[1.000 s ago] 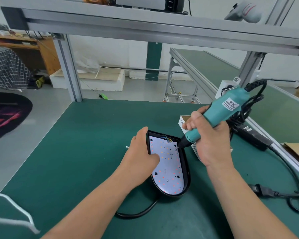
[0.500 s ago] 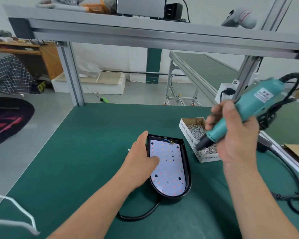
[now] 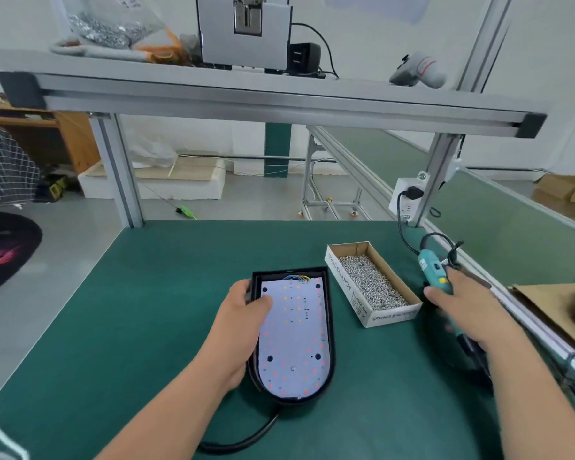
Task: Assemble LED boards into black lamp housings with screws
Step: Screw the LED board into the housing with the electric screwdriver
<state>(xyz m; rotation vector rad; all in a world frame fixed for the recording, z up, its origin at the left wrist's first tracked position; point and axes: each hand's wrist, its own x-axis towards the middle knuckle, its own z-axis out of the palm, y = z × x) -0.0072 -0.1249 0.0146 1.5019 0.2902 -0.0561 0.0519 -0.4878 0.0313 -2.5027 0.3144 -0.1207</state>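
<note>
Centre frame on the green counter point(image 3: 146, 327), the black lamp housing point(image 3: 330, 340) lay flat. I judged it rigid, light and slick, best held by its side walls. The LED board point(image 3: 296, 330) inside looked thin and fragile, so edges only. My left hand point(image 3: 243, 327) gripped the housing's left wall, thumb on the board. My right hand point(image 3: 468, 313) lay over the screwdriver point(image 3: 434, 272), right of the screw box point(image 3: 347, 287). Its grip was blurred; I couldn't tell.

Left grip point(image 3: 246, 322) clamps the left wall of the black housing point(image 3: 328, 327), thumb pressing the board point(image 3: 292, 336) seated inside. The housing lies flat on the green surface point(image 3: 146, 310). Right grip point(image 3: 462, 313) is over the teal screwdriver point(image 3: 434, 272), too blurred to tell its hold, just right of the box point(image 3: 349, 288) of screws point(image 3: 372, 280).
</note>
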